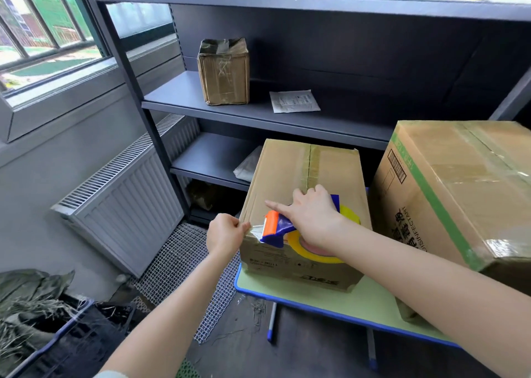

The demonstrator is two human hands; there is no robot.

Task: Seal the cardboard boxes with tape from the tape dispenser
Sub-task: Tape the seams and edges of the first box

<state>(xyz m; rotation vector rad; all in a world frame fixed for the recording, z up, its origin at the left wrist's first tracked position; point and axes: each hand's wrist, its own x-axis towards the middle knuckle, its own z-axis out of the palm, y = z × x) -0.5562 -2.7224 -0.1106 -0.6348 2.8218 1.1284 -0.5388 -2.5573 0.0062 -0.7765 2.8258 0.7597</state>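
A closed cardboard box (290,173) stands on a small green table (330,300), an old tape strip along its top seam. My right hand (311,214) grips a blue and orange tape dispenser (277,228) with a yellow tape roll (313,251), held over the box's near left corner, forefinger stretched out. My left hand (225,232) pinches the loose clear tape end (255,229) at the dispenser's mouth, beside the box's left edge. A larger taped box (471,188) with a green stripe stands to the right.
Dark metal shelves (258,113) rise behind the table, holding a small taped box (224,71) and a paper sheet (294,101). A radiator (129,199) lines the left wall under a window. A crate with dry plants (43,320) sits at lower left, and wire mesh (178,268) lies on the floor.
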